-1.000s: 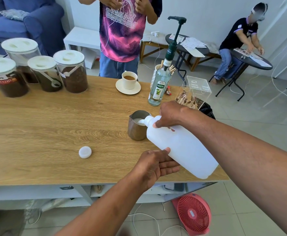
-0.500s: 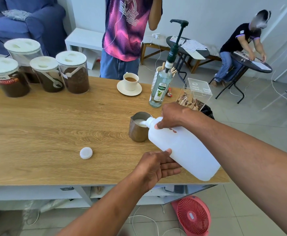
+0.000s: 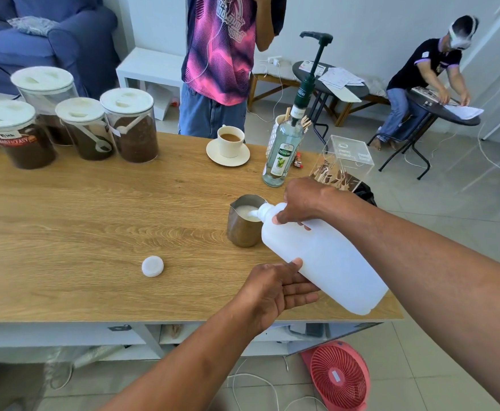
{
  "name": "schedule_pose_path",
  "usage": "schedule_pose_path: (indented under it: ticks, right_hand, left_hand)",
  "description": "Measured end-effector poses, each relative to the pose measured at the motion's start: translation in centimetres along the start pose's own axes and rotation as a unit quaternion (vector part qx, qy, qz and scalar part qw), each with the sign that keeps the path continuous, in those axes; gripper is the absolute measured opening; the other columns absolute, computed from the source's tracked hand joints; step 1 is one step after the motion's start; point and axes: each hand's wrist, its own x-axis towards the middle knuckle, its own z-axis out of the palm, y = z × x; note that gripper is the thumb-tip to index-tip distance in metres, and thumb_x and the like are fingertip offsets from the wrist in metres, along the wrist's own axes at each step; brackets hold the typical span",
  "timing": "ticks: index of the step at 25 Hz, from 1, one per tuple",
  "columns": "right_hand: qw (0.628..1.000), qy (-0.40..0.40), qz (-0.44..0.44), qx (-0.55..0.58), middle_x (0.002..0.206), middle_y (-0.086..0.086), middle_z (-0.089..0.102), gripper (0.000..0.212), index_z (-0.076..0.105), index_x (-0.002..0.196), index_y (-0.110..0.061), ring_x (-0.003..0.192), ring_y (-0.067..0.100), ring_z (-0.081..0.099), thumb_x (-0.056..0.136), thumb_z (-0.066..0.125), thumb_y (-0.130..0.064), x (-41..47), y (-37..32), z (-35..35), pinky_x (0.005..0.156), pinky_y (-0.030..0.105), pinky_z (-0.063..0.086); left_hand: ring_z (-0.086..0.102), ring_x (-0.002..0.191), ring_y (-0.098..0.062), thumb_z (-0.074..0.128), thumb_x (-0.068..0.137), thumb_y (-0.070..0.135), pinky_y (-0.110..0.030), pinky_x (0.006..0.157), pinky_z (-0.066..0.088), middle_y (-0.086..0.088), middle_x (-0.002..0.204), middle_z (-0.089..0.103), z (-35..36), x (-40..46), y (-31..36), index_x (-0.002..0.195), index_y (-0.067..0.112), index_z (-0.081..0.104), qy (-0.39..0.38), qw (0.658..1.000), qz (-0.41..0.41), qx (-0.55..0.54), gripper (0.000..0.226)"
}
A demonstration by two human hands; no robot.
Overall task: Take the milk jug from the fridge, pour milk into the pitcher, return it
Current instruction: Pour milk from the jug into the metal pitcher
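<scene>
The white milk jug (image 3: 325, 256) is tipped with its open mouth over the steel pitcher (image 3: 242, 226), and milk shows inside the pitcher. My right hand (image 3: 305, 200) grips the jug near its neck from above. My left hand (image 3: 275, 289) lies under the jug's lower side, fingers straight and thumb up against it. The jug's white cap (image 3: 152, 266) lies loose on the wooden table (image 3: 79, 232), left of the pitcher.
Several lidded coffee jars (image 3: 130, 126) stand at the table's far left. A cup on a saucer (image 3: 229, 143), a pump syrup bottle (image 3: 282, 155) and a clear acrylic box (image 3: 343, 164) sit behind the pitcher. A person stands across the table. A red fan (image 3: 339, 376) lies on the floor.
The jug stays tipped over the pitcher with both hands in place; the milk level in the pitcher looks a little higher. The standing person raised an arm.
</scene>
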Motion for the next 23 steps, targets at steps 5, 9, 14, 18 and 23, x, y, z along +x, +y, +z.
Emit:
schedule_pose_path:
  ticks: [5, 9, 14, 18, 23]
  right_hand:
    - [1.0, -0.002, -0.002, -0.009, 0.071, -0.002, 0.056, 0.046, 0.05, 0.067, -0.017, 0.064, 0.013, 0.051, 0.085, 0.078, -0.05, 0.24, -0.07, -0.12, 0.053, 0.028, 0.036]
    - [1.0, -0.002, -0.005, -0.003, 0.071, -0.002, 0.058, 0.045, 0.052, 0.068, -0.017, 0.065, 0.013, 0.052, 0.084, 0.078, -0.049, 0.27, -0.05, -0.11, 0.054, 0.028, 0.036]
    - [1.0, -0.001, -0.008, -0.009, 0.071, -0.001, 0.058, 0.045, 0.052, 0.068, -0.016, 0.065, 0.013, 0.053, 0.084, 0.078, -0.05, 0.18, -0.18, -0.26, 0.053, 0.027, 0.035]
    - [1.0, 0.0, -0.006, -0.006, 0.071, -0.001, 0.057, 0.045, 0.052, 0.069, -0.016, 0.064, 0.012, 0.052, 0.085, 0.078, -0.05, 0.08, -0.23, -0.26, 0.052, 0.027, 0.034]
    - [1.0, -0.001, -0.008, 0.005, 0.074, -0.002, 0.057, 0.043, 0.059, 0.086, -0.012, 0.065, 0.012, 0.052, 0.084, 0.078, -0.05, 0.04, -0.19, -0.22, 0.052, 0.027, 0.034]
  left_hand:
    - [0.074, 0.106, -0.04, 0.06, 0.101, 0.015, -0.049, 0.092, 0.061, -0.03, 0.115, 0.073, -0.02, 0.06, 0.07, 0.128, -0.009, 0.057, -0.001, 1.0, 0.001, -0.006, 0.036]
    - [0.074, 0.107, -0.04, 0.06, 0.101, 0.015, -0.048, 0.091, 0.062, -0.03, 0.115, 0.073, 0.0, 0.14, 0.11, 0.129, -0.009, 0.056, -0.002, 1.0, 0.0, -0.008, 0.037]
    - [0.073, 0.107, -0.041, 0.06, 0.101, 0.015, -0.048, 0.09, 0.062, -0.03, 0.115, 0.073, 0.06, 0.19, 0.11, 0.128, -0.009, 0.057, -0.002, 1.0, -0.002, -0.013, 0.035]
    - [0.074, 0.107, -0.04, 0.06, 0.101, 0.014, -0.047, 0.088, 0.063, -0.03, 0.115, 0.073, 0.04, 0.15, 0.11, 0.127, -0.008, 0.057, -0.005, 1.0, -0.003, -0.015, 0.034]
    - [0.074, 0.107, -0.04, 0.06, 0.101, 0.014, -0.047, 0.088, 0.063, -0.03, 0.115, 0.073, 0.01, 0.11, 0.12, 0.128, -0.009, 0.057, -0.007, 1.0, -0.001, -0.015, 0.035]
